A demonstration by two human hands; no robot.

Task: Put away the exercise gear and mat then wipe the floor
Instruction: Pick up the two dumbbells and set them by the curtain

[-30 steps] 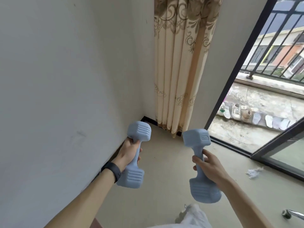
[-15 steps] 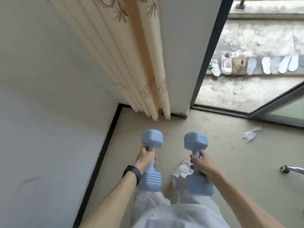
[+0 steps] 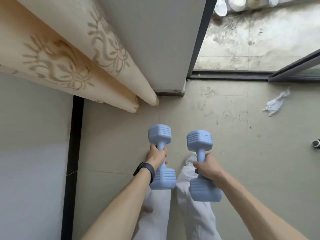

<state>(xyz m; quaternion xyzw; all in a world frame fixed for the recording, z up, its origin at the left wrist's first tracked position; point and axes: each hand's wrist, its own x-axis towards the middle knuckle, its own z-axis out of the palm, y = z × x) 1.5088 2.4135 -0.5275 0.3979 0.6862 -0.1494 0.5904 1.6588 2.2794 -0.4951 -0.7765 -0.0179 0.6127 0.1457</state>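
I hold two light blue dumbbells above the floor in a room corner. My left hand, with a black band on the wrist, is wrapped around the handle of the left dumbbell. My right hand grips the handle of the right dumbbell. Both dumbbells point away from me, side by side, over my white trouser legs. No mat is in view.
A beige patterned curtain hangs into the corner ahead. A white wall with a black skirting runs along the left. A crumpled white cloth lies on the floor at right, near the open balcony door track. A small wheel shows at the right edge.
My view has tilted further down toward the floor and corner. Both dumbbells have come lower and closer together, still held in my hands.
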